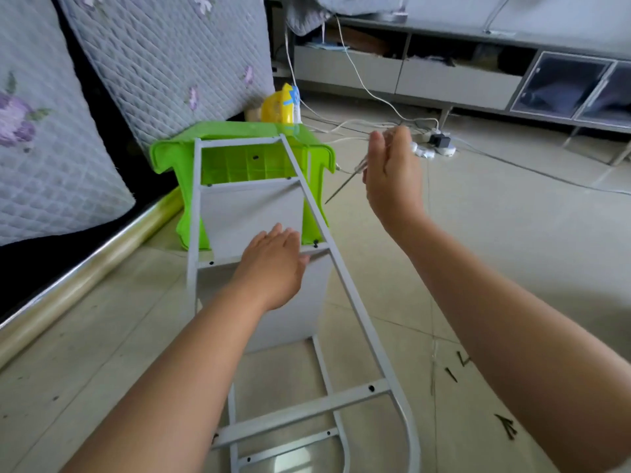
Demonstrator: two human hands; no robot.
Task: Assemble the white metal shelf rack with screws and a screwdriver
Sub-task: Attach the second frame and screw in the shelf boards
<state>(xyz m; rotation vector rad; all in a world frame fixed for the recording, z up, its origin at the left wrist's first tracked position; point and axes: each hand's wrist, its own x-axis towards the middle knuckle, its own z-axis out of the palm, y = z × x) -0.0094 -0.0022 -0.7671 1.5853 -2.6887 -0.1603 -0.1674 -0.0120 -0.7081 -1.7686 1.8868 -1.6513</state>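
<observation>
The white metal shelf rack (355, 302) lies tilted, its far end propped on a green plastic stool (239, 155). White shelf panels (252, 213) sit between its side rails. My left hand (273, 264) rests flat on a shelf panel by the right rail, fingers straight. My right hand (392, 179) is raised to the right of the rack and holds a screwdriver (345, 182) with a clear handle; its thin shaft points down-left toward the stool. Several black screws (505, 428) lie on the floor at the right.
A quilted floral mattress (68, 131) and bed frame edge (85, 268) stand on the left. A yellow object (280, 105) sits behind the stool. White cables and a power strip (433, 148) lie on the tiled floor; a grey low cabinet (461, 73) runs along the back.
</observation>
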